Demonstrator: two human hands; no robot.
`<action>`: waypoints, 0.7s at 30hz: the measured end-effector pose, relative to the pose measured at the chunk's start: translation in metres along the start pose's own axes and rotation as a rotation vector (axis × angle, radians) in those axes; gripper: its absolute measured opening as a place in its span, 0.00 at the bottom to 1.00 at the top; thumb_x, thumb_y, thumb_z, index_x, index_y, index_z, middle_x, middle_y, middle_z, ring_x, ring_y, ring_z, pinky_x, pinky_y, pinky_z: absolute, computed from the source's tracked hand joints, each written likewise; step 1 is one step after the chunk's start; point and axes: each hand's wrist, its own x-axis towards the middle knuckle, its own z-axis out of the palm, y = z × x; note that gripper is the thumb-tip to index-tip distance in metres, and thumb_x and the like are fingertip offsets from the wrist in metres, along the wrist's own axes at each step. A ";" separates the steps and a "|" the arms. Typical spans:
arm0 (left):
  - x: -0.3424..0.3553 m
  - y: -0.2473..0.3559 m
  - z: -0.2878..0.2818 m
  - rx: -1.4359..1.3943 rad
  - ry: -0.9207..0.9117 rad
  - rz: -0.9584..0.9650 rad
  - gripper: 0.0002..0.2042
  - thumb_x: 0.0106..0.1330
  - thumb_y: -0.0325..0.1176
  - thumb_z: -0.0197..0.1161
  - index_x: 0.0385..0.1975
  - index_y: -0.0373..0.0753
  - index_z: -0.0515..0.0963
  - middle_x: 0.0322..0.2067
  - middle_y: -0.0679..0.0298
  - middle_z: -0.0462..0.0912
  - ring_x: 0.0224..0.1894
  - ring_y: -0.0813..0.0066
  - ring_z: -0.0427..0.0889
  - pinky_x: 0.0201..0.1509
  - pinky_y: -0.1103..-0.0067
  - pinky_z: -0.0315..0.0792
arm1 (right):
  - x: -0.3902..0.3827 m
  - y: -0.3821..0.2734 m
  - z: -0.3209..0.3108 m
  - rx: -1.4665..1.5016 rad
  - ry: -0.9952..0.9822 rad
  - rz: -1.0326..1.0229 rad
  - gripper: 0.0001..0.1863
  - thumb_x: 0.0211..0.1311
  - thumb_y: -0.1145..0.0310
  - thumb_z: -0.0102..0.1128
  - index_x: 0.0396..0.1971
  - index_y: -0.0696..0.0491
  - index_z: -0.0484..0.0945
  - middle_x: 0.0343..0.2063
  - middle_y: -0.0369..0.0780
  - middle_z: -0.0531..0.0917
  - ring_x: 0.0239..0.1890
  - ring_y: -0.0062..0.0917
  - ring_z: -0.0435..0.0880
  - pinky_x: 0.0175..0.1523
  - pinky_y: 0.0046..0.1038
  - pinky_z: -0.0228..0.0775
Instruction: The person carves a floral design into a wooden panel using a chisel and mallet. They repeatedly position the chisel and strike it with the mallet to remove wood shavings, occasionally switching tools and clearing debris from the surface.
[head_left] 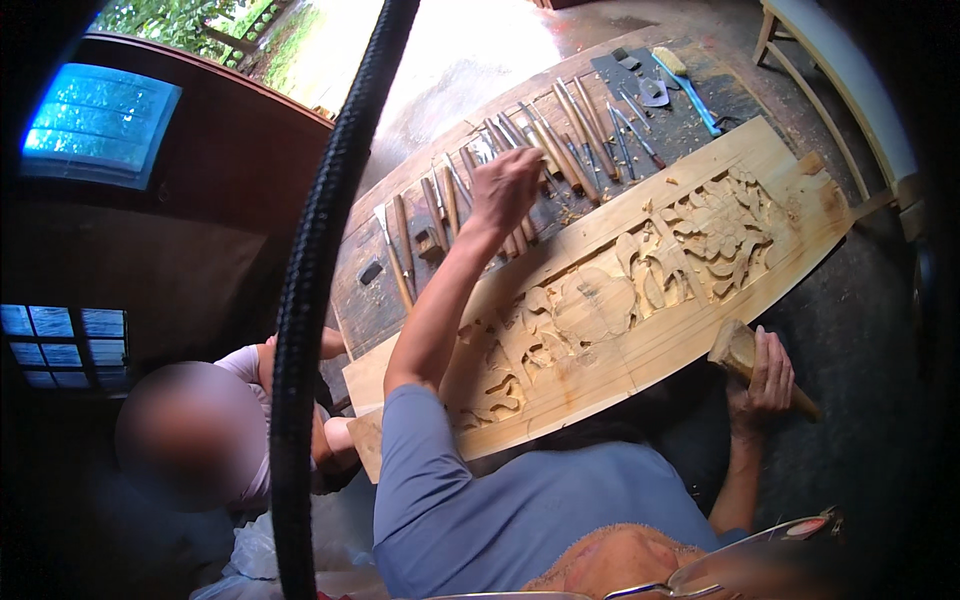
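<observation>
My left hand [507, 188] is closed above the row of wood-handled carving chisels [575, 135] on the far side of the bench. Whatever its fingers pinch, if anything, is hidden. My right hand [765, 385] grips a wooden mallet [736, 347] just off the near edge of the board, its handle end sticking out past the fingers. Between my hands lies a long pale wooden board [655, 355], carved with flowers and leaves in relief. My left arm reaches across its left part and hides some of the carving.
A blue-handled brush [690, 88] and dark flat pieces [640, 78] lie at the bench's far right. Wood chips dot the worn bench top [365, 240]. Another person [250, 400] sits at the left. A black cable [318, 240] crosses the view; a wooden chair [835, 110] stands at right.
</observation>
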 end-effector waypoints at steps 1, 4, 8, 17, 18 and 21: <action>0.014 0.003 0.016 -0.017 0.059 0.138 0.08 0.75 0.34 0.67 0.48 0.41 0.87 0.42 0.57 0.92 0.40 0.61 0.92 0.42 0.68 0.87 | 0.002 -0.002 -0.002 0.011 -0.010 -0.001 0.25 0.82 0.53 0.53 0.69 0.51 0.76 0.60 0.46 0.84 0.60 0.44 0.85 0.63 0.48 0.79; 0.043 0.005 0.055 0.075 -0.237 0.033 0.12 0.77 0.30 0.60 0.56 0.37 0.80 0.46 0.51 0.89 0.47 0.53 0.90 0.50 0.63 0.85 | 0.003 -0.003 -0.002 0.024 0.000 0.004 0.25 0.82 0.54 0.54 0.69 0.51 0.76 0.60 0.46 0.84 0.60 0.44 0.85 0.64 0.47 0.79; 0.038 -0.002 0.072 0.080 -0.186 0.042 0.15 0.75 0.27 0.57 0.59 0.33 0.77 0.54 0.47 0.86 0.56 0.49 0.86 0.60 0.62 0.81 | 0.001 0.000 0.000 0.008 -0.002 0.002 0.27 0.82 0.49 0.53 0.68 0.52 0.77 0.59 0.46 0.84 0.60 0.44 0.86 0.63 0.46 0.79; 0.017 -0.020 0.075 0.009 -0.126 0.145 0.18 0.76 0.24 0.56 0.64 0.34 0.77 0.66 0.51 0.80 0.71 0.55 0.77 0.74 0.68 0.74 | 0.005 -0.001 -0.004 0.062 0.022 -0.001 0.28 0.81 0.47 0.55 0.67 0.53 0.78 0.59 0.46 0.84 0.58 0.44 0.86 0.62 0.47 0.79; 0.016 -0.020 0.072 0.018 -0.132 0.156 0.19 0.76 0.24 0.56 0.65 0.34 0.76 0.67 0.51 0.80 0.72 0.56 0.76 0.75 0.68 0.74 | 0.006 -0.002 -0.005 0.057 0.020 0.002 0.27 0.81 0.48 0.56 0.67 0.53 0.78 0.58 0.46 0.84 0.58 0.44 0.86 0.62 0.47 0.79; 0.014 -0.019 0.068 0.026 -0.162 0.138 0.20 0.75 0.22 0.55 0.66 0.33 0.76 0.68 0.52 0.78 0.74 0.57 0.74 0.78 0.69 0.71 | 0.006 -0.002 -0.005 0.062 0.029 0.009 0.26 0.80 0.52 0.59 0.67 0.52 0.78 0.59 0.46 0.84 0.59 0.44 0.86 0.62 0.46 0.79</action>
